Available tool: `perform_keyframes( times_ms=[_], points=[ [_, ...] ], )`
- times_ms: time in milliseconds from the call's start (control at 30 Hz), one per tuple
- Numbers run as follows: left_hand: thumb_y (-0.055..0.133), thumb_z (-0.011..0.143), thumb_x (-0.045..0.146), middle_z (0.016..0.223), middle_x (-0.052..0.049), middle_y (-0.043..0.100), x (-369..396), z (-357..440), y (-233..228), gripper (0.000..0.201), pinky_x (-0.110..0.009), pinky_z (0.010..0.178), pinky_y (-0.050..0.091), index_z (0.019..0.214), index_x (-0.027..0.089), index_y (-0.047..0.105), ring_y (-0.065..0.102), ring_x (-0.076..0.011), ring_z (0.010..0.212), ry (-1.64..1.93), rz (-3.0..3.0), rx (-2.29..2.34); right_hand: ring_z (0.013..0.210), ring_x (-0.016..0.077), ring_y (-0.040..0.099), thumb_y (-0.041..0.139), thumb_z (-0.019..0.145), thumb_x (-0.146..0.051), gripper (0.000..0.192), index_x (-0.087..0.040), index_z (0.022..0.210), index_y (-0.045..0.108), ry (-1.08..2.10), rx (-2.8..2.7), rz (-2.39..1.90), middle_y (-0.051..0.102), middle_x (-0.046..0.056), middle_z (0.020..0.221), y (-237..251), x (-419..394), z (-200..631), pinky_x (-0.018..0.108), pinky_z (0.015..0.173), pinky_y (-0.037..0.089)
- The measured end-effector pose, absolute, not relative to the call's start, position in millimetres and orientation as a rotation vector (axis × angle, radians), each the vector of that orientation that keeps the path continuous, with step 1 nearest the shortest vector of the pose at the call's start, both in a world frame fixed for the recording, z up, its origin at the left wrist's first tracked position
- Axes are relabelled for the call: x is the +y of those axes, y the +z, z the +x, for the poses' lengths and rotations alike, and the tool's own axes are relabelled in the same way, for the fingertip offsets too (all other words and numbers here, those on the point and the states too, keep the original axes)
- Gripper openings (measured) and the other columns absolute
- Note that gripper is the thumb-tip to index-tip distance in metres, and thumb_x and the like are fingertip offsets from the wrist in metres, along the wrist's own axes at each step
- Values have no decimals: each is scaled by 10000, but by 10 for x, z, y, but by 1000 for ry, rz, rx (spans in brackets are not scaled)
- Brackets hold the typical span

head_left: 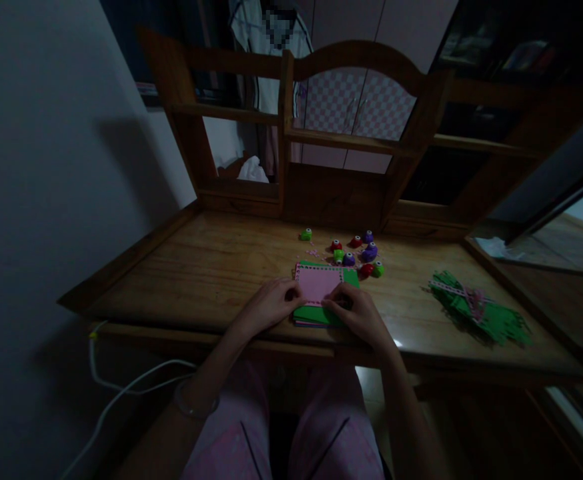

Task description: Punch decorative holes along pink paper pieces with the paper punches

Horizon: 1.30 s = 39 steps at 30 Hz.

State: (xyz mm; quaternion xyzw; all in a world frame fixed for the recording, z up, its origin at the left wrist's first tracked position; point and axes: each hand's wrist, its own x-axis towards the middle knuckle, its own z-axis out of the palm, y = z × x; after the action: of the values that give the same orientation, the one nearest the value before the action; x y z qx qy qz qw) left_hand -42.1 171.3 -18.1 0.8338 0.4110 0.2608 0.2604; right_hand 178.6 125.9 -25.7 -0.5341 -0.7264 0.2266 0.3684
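A pink sheet of paper (319,285) with a row of small punched holes along its edges lies on a stack of coloured paper (351,279), green on top. My left hand (275,300) pinches the pink sheet at its lower left edge, thumb and fingers together. At the lower right corner, my right hand (355,308) has its fingers curled and closed on the same sheet. Just beyond the stack stand several small paper punches with eye-like tops, among them a purple punch (370,252), a red punch (366,270) and a green punch (306,235).
Tiny pink paper bits (313,253) are scattered among the punches. Cut green paper strips with some pink ones form a pile (481,310) on the right of the wooden desk (211,260). A wooden shelf frame (341,137) rises at the back. White cable (121,388) hangs at the left.
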Motion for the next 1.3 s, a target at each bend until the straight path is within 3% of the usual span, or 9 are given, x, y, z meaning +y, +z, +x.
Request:
perform_keyframes(
  times_ms=[233,400,500,700,1067,1300],
  points=[
    [601,787,339,805,-13,610,1730,-412,-196,149,-261,725,428,820,195,625,553,-167,800,645,2374,1128,730,162,583,607,807,-285,84,-201,812,596,572,-1870,-1368,637,28,803,-268,1256,1787,279,653,451],
    [567,830,244,1105,-28,557,1561,-365,-144,278,-335,893,423,1104,282,599,510,-187,1038,802,2592,1157,721,160,579,607,807,-275,75,-202,811,592,578,-1876,-1367,631,30,796,-257,1254,1779,281,649,453],
    [565,822,158,1200,-20,527,1410,-330,-124,343,-407,975,374,1109,337,617,458,-209,1138,846,2774,1122,719,164,579,603,808,-268,66,-203,817,596,580,-1875,-1364,634,36,795,-246,1249,1773,282,641,455],
    [519,859,145,1261,-50,532,1270,-293,-189,305,-500,1044,299,1114,283,615,416,-225,1218,812,3010,1075,738,169,585,612,805,-270,64,-211,819,594,578,-1869,-1354,633,36,803,-248,1250,1768,289,664,461],
    [488,789,78,1367,-94,442,1139,-445,-237,512,-501,1128,186,1282,215,506,276,-265,1343,623,3055,1175,732,164,581,604,812,-269,64,-206,817,592,550,-1883,-1361,629,25,794,-245,1242,1773,280,657,449],
    [450,832,121,1427,-57,384,1148,-622,-293,509,-505,1136,164,1329,229,453,225,-246,1370,614,3028,1184,741,165,590,606,808,-249,44,-207,812,594,564,-1871,-1368,646,38,821,-227,1235,1764,286,664,454]
  ],
)
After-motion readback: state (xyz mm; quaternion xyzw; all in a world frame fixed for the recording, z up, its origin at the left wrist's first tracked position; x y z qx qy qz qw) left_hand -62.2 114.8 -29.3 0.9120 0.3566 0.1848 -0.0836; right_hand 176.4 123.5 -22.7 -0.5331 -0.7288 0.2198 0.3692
